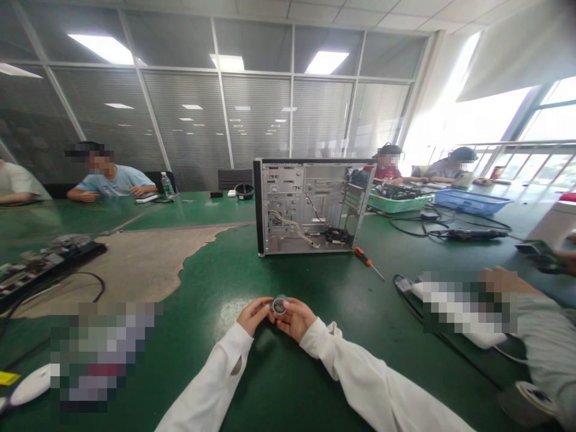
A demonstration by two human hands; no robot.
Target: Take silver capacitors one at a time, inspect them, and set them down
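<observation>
Both of my hands meet over the green table near the middle of the view. A small round container with a clear rim and dark contents (279,306) is between them. My right hand (295,319) has its thumb and fingers closed on its right side. On its left side, the closed fingers of my left hand (255,314) touch the rim. Beyond my hands stands an open computer case (310,207), upright, with cables and a black fan inside. An orange and black screwdriver (369,263) lies just right of the case.
On the right are a white power strip (463,315), a tape roll (528,405) and another person's arm (546,342). A green basket (398,204) and blue basket (470,202) stand farther back. Circuit boards (49,264) lie left. Several people sit across the table.
</observation>
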